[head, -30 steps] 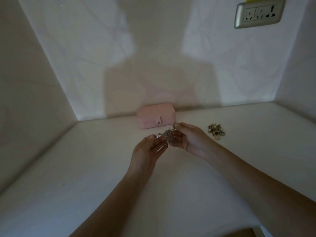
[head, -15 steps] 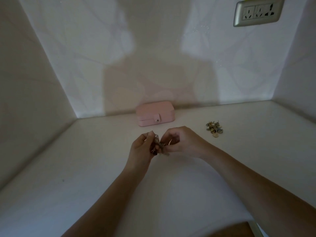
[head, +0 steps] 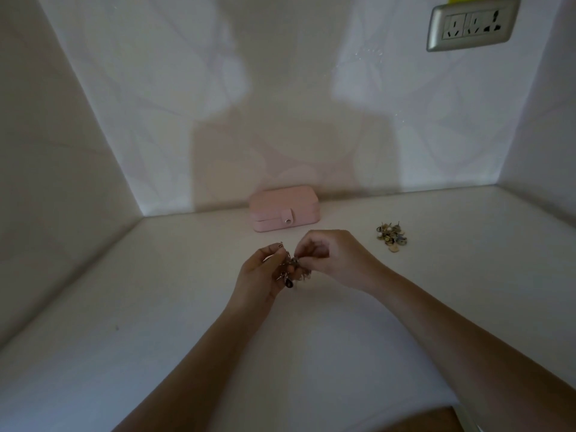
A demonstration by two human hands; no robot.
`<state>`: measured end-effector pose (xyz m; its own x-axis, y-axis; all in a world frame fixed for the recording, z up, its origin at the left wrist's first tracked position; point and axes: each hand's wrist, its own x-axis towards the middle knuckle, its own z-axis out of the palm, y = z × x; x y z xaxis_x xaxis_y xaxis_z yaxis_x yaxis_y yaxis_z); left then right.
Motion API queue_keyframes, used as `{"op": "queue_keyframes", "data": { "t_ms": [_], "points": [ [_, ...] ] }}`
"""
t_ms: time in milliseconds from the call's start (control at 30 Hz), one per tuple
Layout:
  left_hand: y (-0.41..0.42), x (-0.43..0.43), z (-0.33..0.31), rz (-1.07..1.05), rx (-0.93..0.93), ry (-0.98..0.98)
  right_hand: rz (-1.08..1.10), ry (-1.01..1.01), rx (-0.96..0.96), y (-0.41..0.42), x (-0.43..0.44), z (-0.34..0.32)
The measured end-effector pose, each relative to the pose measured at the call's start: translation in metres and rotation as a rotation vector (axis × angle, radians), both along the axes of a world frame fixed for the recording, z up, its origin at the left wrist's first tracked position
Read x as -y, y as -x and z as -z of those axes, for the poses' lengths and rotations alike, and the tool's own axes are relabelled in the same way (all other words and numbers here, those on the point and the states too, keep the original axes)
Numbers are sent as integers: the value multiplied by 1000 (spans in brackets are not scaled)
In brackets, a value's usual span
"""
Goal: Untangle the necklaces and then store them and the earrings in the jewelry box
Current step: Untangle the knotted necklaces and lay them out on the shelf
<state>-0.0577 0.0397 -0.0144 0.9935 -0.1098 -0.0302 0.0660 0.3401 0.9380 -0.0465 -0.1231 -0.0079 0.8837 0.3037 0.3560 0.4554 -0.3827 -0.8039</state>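
Note:
A tangled clump of silver necklaces [head: 291, 269] hangs between my two hands above the white tabletop [head: 187, 307]. My left hand [head: 261, 272] holds the clump from the left, with a dark pendant dangling below its fingers. My right hand [head: 333, 257] pinches the chains at the top right, fingers curled. The pink jewelry box [head: 284, 208] stands closed with its snap tab fastened, at the back against the wall. A small pile of earrings [head: 391, 236] lies on the table to the right of my right hand.
White walls enclose the tabletop on the left, back and right. A metal-framed wall socket [head: 472, 23] is mounted high on the back wall at the right. A wooden edge [head: 430, 420] shows at the bottom right.
Both hands have drawn closer together and a little toward me. The necklace clump is now bunched tightly between them instead of spread out.

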Motion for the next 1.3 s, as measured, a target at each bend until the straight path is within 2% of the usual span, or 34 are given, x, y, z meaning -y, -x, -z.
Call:
{"op": "queue_keyframes", "data": {
  "t_ms": [67,133,233,333,567,633,767,933,1067,1300],
  "points": [
    [0,-1,1,17,-10,8,19,117,43,0,0,1],
    [1,-1,2,27,-6,-15,30,141,56,2,-1,-1],
    [-1,-3,5,-15,41,-185,15,2,-4,2,-1,-7],
    [-2,-5,6,-27,177,-397,1,-150,-70,1,2,-12],
    [7,2,5,-15,340,-509,-80,-322,-223,5,-1,-13],
    [8,4,6,-32,336,-473,-110,-315,-253,5,-2,-12],
    [9,6,7,25,281,-375,-88,-179,-267,6,-1,-11],
    [8,2,5,62,220,-270,-125,-231,-272,7,1,-14],
    [5,-1,3,1,182,-228,-173,-234,-313,6,2,-14],
    [8,3,1,27,204,-218,41,-29,-24,5,-1,-10]
  ]
}}
